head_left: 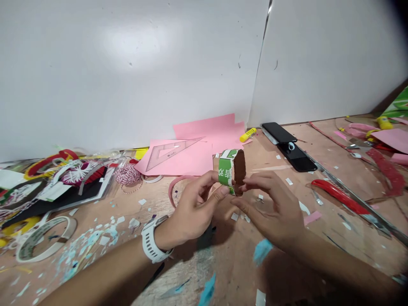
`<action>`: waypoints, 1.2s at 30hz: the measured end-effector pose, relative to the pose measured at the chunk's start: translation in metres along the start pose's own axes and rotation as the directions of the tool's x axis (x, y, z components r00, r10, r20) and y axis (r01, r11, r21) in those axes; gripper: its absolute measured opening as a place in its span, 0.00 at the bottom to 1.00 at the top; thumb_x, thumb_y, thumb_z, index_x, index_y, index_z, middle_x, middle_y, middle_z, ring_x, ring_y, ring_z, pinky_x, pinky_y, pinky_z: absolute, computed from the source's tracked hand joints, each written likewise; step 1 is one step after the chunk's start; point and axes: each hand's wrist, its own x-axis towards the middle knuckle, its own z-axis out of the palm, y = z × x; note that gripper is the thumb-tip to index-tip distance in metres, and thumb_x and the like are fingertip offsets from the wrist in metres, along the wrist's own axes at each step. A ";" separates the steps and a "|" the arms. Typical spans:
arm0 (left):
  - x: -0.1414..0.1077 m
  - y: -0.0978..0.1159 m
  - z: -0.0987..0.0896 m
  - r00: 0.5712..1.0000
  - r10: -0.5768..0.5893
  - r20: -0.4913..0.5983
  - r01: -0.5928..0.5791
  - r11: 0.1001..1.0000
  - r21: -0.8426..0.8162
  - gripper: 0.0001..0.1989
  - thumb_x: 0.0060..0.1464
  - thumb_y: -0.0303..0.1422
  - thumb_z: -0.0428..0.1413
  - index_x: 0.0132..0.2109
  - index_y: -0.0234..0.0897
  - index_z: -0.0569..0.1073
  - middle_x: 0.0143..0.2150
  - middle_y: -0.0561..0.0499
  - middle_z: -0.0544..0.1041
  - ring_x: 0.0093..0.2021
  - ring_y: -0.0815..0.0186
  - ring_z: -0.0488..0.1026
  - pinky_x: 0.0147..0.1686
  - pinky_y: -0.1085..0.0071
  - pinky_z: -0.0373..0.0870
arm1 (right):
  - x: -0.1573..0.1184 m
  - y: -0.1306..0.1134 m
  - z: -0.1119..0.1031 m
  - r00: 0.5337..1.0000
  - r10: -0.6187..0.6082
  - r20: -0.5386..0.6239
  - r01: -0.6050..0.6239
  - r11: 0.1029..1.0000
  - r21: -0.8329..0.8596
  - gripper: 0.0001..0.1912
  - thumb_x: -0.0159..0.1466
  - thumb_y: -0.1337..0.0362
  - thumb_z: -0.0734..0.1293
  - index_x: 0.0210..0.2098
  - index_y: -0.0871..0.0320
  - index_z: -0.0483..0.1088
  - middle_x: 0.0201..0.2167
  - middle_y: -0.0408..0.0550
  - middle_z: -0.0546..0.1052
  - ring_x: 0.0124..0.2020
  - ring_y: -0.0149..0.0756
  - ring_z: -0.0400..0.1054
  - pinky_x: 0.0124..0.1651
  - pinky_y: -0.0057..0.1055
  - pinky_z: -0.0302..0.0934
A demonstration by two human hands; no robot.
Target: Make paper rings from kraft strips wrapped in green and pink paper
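Between my hands is a short cardboard ring (226,171), printed green and white outside, with a brown inside facing right. My left hand (199,206), with a white watch (152,240) on its wrist, pinches the ring's left and lower side between thumb and fingers. On the ring's right lower edge, my right hand (276,208) has its bent fingertips at the brown opening and its thumb just below. Its exact contact is partly hidden. Behind my left hand lies a pink paper strip loop (174,187).
Pink paper (207,125) with a clear set square (170,152) lies behind. A glue stick (247,134), phones (279,132) and a red-handled cutter (339,196) are to the right. A tape roll (68,231), twine (127,173) and crafts lie left. Paper scraps dot the table.
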 end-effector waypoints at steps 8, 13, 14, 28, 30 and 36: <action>0.003 -0.006 -0.004 0.990 0.121 0.066 -0.111 0.983 -0.144 0.06 0.67 0.27 0.58 0.50 0.37 0.74 0.48 0.47 0.80 0.52 0.63 0.78 0.54 0.66 0.74 | 0.004 0.003 -0.006 0.957 -0.288 0.003 0.286 0.950 -0.127 0.16 0.60 0.80 0.73 0.45 0.59 0.76 0.39 0.50 0.83 0.43 0.39 0.79 0.64 0.52 0.68; 0.005 -0.002 -0.011 0.970 0.219 0.106 -0.222 0.975 0.019 0.13 0.61 0.20 0.61 0.51 0.39 0.76 0.47 0.48 0.80 0.57 0.60 0.76 0.57 0.65 0.73 | 0.006 0.004 -0.021 0.915 -0.400 0.062 0.395 0.851 -0.347 0.16 0.60 0.81 0.72 0.44 0.59 0.78 0.41 0.54 0.84 0.47 0.44 0.80 0.66 0.59 0.64; 0.005 -0.001 -0.013 0.962 0.242 0.124 -0.251 0.965 0.070 0.15 0.60 0.19 0.61 0.51 0.39 0.77 0.48 0.48 0.80 0.56 0.60 0.76 0.59 0.63 0.73 | 0.006 0.004 -0.024 0.903 -0.421 0.080 0.419 0.828 -0.373 0.15 0.60 0.81 0.72 0.44 0.60 0.78 0.40 0.54 0.85 0.48 0.45 0.80 0.67 0.59 0.63; 0.004 -0.001 -0.014 0.948 0.296 0.117 -0.311 0.940 0.143 0.12 0.58 0.19 0.62 0.45 0.40 0.79 0.43 0.49 0.79 0.49 0.61 0.76 0.58 0.57 0.72 | 0.004 0.003 -0.027 0.839 -0.503 0.206 0.539 0.718 -0.440 0.16 0.61 0.78 0.69 0.48 0.60 0.76 0.43 0.54 0.85 0.51 0.45 0.79 0.72 0.56 0.57; 0.004 0.001 -0.012 0.970 0.230 0.079 -0.238 0.965 0.110 0.10 0.60 0.22 0.63 0.45 0.39 0.78 0.43 0.49 0.79 0.49 0.62 0.76 0.55 0.61 0.73 | 0.002 0.008 -0.023 0.857 -0.481 0.182 0.511 0.755 -0.411 0.19 0.59 0.78 0.72 0.49 0.61 0.75 0.45 0.56 0.85 0.52 0.46 0.78 0.71 0.56 0.59; 0.008 0.008 -0.009 0.994 0.013 0.108 -0.011 1.000 -0.019 0.07 0.68 0.30 0.57 0.49 0.37 0.78 0.41 0.49 0.79 0.40 0.68 0.75 0.52 0.65 0.73 | 0.001 0.018 -0.004 0.968 -0.227 0.108 0.243 0.957 -0.160 0.17 0.65 0.74 0.71 0.51 0.54 0.73 0.41 0.45 0.84 0.45 0.38 0.79 0.69 0.54 0.62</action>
